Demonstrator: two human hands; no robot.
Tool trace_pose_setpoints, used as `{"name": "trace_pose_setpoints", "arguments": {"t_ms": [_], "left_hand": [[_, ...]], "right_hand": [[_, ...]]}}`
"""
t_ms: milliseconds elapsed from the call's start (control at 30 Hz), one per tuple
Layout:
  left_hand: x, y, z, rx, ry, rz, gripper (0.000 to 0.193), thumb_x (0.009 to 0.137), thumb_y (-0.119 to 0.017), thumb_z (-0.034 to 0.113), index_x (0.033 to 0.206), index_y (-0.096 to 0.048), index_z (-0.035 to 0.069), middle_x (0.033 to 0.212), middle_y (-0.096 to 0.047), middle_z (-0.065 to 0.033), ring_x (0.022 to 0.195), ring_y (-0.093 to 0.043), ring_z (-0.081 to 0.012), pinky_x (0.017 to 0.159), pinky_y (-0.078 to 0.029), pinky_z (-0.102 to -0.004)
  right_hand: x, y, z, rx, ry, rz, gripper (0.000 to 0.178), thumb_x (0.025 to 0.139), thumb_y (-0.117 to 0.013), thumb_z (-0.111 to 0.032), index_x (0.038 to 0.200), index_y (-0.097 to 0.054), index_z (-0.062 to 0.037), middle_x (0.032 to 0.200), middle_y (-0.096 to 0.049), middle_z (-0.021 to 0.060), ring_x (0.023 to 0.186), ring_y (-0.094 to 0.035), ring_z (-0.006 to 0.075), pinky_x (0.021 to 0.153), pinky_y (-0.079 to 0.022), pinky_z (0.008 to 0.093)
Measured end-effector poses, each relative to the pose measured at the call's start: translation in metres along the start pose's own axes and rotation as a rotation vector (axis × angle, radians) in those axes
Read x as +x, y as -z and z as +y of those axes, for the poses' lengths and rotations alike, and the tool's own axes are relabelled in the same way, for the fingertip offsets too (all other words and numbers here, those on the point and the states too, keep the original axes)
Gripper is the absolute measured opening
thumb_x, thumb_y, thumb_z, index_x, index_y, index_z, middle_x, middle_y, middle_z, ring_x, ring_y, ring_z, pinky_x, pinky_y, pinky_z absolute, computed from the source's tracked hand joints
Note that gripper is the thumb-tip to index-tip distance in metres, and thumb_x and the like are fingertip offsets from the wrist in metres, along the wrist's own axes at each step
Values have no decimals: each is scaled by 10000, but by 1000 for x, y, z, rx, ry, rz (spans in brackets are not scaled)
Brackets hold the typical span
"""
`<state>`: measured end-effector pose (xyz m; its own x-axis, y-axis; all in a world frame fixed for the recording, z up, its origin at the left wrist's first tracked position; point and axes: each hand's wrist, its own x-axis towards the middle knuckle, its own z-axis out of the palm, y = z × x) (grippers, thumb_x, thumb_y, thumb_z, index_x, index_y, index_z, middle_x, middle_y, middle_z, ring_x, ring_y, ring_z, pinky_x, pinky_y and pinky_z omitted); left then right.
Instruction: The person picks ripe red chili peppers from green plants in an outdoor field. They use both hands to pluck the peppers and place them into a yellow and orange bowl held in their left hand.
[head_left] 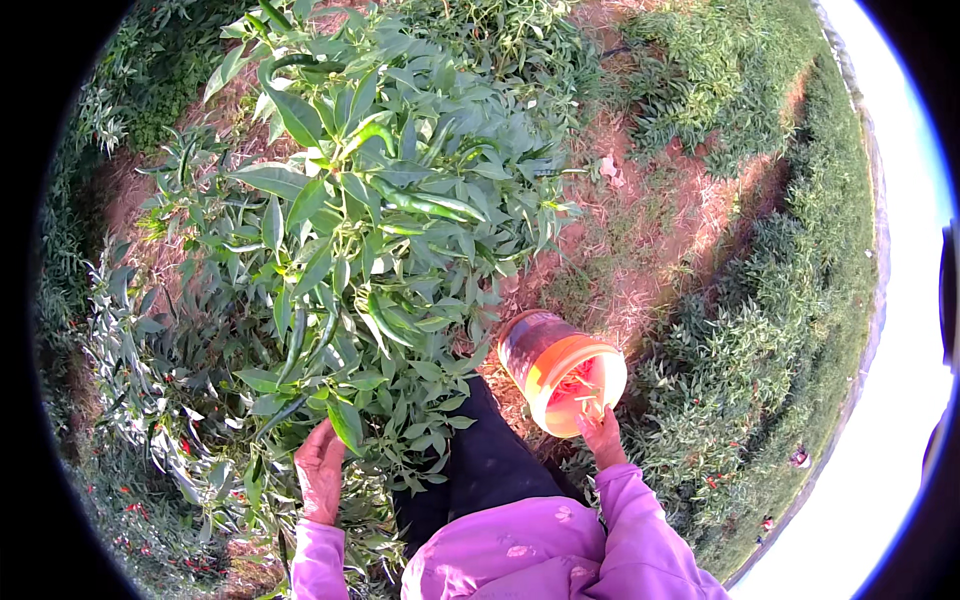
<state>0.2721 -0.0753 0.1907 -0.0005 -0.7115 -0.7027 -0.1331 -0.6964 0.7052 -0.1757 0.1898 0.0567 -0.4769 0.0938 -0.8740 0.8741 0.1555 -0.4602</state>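
My left hand is raised at the lower side of a tall pepper plant, its fingers bent in behind a broad green leaf. What it pinches there, if anything, is hidden. Long green chili peppers hang among the leaves above it, and a dark green chili hangs closer to the hand. My right hand is at the near rim of an orange bucket, with its fingers curled over the edge. The bucket leans toward me; reddish contents show inside, too bright to make out clearly.
Leafy pepper rows run along the right, with dry reddish soil and straw between. More plants dotted with red peppers grow at the lower left. My dark-trousered leg stands close against the foliage. Tiny figures appear at the far right.
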Motion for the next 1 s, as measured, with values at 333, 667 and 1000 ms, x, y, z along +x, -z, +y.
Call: {"name": "trace_pose_setpoints", "arguments": {"t_ms": [333,667,1000], "left_hand": [[-73,89,87,597,-464,844,211,870,-504,16,1060,-595,1,992,-618,-105,927,-564,-185,850,-431,-299],[-84,174,9,-205,-27,454,504,862,-584,249,1281,-424,18,1258,-491,-114,1180,-444,-197,998,-321,-314],[-58,54,-70,460,-354,260,533,769,-601,408,1121,-555,11,1124,-562,-140,1164,-438,-314,1036,-201,-532]], "right_hand": [[-72,-132,22,-1074,24,-573,347,884,-522,-191,1186,-476,-28,966,-590,76,812,-623,203,662,-528,321],[-286,-273,112,-1402,624,-1573,167,842,-530,-1,993,-596,23,853,-624,99,701,-632,144,636,-500,247],[-475,-379,313,-1368,850,-2188,174,849,-526,-35,1014,-573,-6,861,-586,111,739,-623,167,642,-480,256]]}}
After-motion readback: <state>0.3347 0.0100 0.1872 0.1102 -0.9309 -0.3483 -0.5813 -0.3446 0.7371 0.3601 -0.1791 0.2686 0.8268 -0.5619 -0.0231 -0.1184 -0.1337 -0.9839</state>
